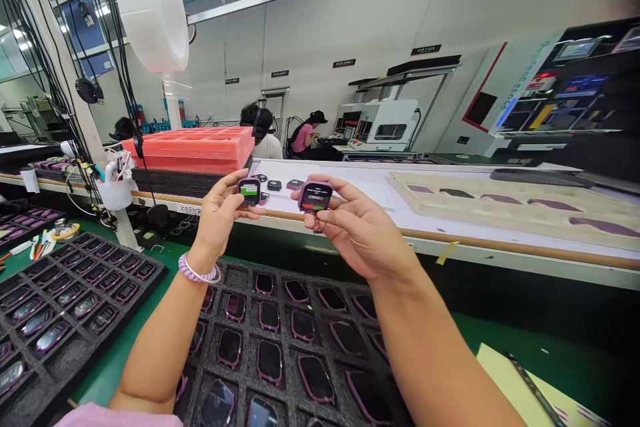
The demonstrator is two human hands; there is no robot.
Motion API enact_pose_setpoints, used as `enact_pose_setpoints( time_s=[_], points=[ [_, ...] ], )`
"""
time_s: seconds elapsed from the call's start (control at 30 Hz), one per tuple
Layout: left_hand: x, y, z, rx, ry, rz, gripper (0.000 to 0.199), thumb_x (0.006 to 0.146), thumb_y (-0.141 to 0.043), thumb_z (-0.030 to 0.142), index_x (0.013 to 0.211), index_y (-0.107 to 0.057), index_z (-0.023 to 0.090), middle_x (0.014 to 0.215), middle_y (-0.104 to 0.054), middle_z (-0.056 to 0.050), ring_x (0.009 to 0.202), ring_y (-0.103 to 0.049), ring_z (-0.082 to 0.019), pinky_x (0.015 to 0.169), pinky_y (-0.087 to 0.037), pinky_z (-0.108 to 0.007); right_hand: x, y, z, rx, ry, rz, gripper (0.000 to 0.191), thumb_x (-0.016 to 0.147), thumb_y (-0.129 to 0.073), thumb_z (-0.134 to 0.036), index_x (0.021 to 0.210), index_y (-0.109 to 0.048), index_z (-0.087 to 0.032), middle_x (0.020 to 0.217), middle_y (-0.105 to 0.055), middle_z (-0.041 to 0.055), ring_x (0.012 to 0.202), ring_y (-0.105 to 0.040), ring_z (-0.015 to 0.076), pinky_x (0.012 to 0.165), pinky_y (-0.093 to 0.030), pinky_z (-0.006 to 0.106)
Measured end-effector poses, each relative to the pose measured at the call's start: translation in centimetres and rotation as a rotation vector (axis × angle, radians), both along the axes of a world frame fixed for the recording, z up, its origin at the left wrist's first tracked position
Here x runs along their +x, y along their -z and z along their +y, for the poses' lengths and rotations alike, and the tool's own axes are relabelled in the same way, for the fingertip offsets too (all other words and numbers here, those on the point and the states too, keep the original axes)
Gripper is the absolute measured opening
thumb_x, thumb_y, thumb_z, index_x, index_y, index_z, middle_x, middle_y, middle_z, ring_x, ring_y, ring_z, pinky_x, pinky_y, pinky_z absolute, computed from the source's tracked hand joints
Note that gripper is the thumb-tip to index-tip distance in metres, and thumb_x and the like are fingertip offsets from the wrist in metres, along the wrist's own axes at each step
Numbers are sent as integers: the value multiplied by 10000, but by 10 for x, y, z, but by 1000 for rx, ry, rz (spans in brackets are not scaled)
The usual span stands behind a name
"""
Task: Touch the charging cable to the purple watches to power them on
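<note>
My left hand, with a purple band at the wrist, holds a small purple-framed watch by its edges; the lit screen shows green and white. In my right hand is a second purple watch, pinched between thumb and fingers, its screen dark with a red strip low down. Both watches are upright, a little apart, in front of the white shelf. Beneath my forearms lies a black foam tray with rows of purple-framed watches in its compartments.
Another filled black tray lies at left. Red foam trays are stacked on the shelf beside a white pen cup. A beige tray stands at right on the shelf. Yellow paper lies lower right. Two people sit beyond.
</note>
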State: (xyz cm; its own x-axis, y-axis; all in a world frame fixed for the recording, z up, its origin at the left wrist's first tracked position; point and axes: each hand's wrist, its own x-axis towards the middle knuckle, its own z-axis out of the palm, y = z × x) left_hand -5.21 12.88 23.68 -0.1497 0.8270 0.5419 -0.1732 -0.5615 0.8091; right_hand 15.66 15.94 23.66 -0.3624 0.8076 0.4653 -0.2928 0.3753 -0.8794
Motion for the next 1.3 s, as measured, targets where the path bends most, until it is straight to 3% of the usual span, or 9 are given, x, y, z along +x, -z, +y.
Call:
enact_pose_setpoints(
  time_s=[0.37,0.7,1.1,1.3],
  points=[
    [2,2,2,58,-36,59,420,786,-715,258,1180,-597,174,863,-666,-5,590,-655,-94,577,-573,-204,-2,0,-2,-16,-23,36,553,705,-705,-227,1233,-542,-241,1054,-682,55,698,-585,129,690,-537,305],
    [1,0,0,28,-12,43,454,748,-655,209,1192,-574,169,930,-681,-26,626,-680,-108,602,-578,-210,-3,0,-1,-26,-48,69,570,689,-712,-193,1231,-538,-227,1041,-693,47,684,-591,114,682,-546,281],
    [0,3,5,61,-79,52,382,775,-778,361,1055,-604,166,827,-638,8,517,-592,-56,487,-478,-152,-2,1,-1,-17,-53,57,564,703,-704,-204,1238,-526,-229,1027,-684,41,683,-593,116,694,-543,288],
    [-1,4,7,130,-75,72,424,747,-777,238,1124,-595,174,902,-654,-2,605,-583,-48,560,-522,-146,-2,0,-1,-3,-59,49,553,710,-691,-197,1237,-524,-228,1043,-686,45,691,-598,118,693,-543,291]
  ],
)
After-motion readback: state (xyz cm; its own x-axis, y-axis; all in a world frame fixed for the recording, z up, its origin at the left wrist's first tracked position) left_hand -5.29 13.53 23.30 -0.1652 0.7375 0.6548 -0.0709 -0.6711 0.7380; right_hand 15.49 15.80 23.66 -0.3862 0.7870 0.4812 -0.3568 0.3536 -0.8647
